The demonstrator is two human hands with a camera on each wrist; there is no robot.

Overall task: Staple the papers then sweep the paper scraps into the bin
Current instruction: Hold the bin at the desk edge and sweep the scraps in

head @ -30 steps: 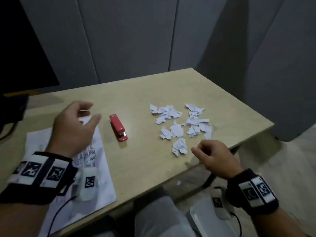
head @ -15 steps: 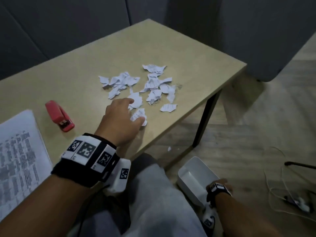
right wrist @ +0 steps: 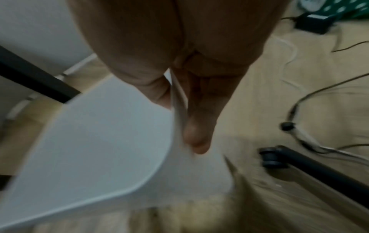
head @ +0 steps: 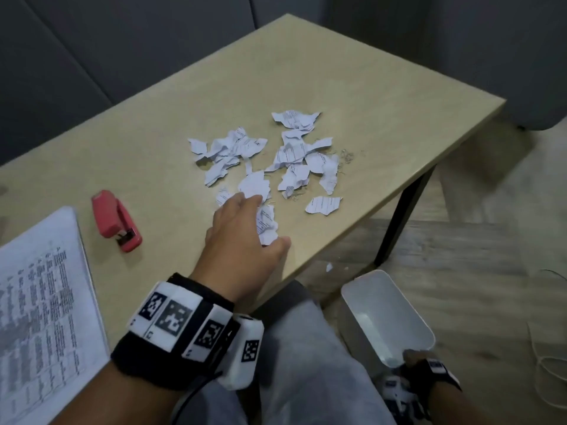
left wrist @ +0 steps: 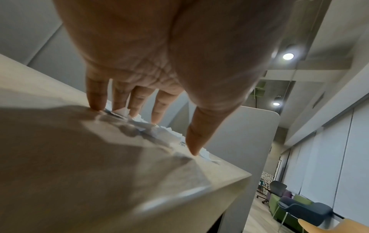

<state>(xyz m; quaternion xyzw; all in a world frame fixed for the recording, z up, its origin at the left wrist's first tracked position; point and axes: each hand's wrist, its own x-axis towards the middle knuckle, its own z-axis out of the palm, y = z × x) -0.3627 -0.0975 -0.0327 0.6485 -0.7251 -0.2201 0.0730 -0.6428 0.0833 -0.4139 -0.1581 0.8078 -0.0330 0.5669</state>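
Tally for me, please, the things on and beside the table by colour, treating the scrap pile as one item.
Red: 1, the stapler.
White: 3, the papers, the scrap pile and the bin.
Total: 4.

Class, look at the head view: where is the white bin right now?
The bin is low on the right of the head view, beside the table's near edge, below the scraps; the right hand pinches its rim.
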